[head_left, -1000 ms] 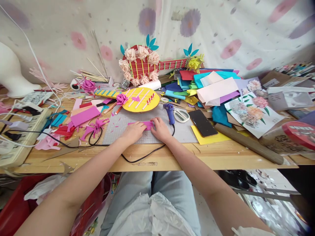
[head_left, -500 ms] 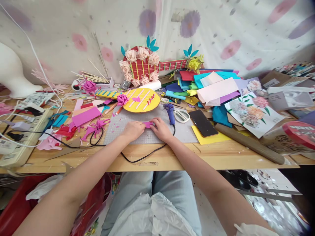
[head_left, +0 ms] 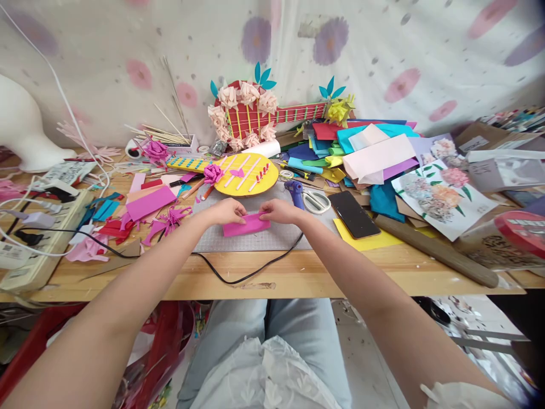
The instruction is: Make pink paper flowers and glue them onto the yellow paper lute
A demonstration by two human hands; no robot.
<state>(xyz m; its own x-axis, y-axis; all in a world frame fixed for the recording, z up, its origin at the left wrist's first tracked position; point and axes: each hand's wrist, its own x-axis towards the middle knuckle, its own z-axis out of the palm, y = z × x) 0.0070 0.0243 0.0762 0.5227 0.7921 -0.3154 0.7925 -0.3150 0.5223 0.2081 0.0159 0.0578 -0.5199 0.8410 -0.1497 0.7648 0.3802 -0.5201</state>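
Observation:
A strip of magenta paper [head_left: 246,225] is held up by its two upper ends above the grey cutting mat [head_left: 289,238]. Its left end is pinched between the fingers of my left hand [head_left: 227,212], and its right end by my right hand [head_left: 281,212]. Just behind the hands lies a yellow paper guitar [head_left: 242,184] with pink strings and a magenta paper flower [head_left: 213,174]. A purple glue gun [head_left: 293,193] rests behind my right hand, with white-handled scissors [head_left: 315,202] to its right.
A black phone [head_left: 355,213] lies on yellow paper at the right, near a brown stick [head_left: 438,250]. Coloured paper sheets [head_left: 378,156] are piled behind. At the left are magenta scraps [head_left: 151,203] and a power strip [head_left: 46,244]. A black cable [head_left: 238,280] loops near the table edge.
The magenta paper has been spread wider and now shows a larger face. My hands have moved apart slightly and a little up, with both still gripping it.

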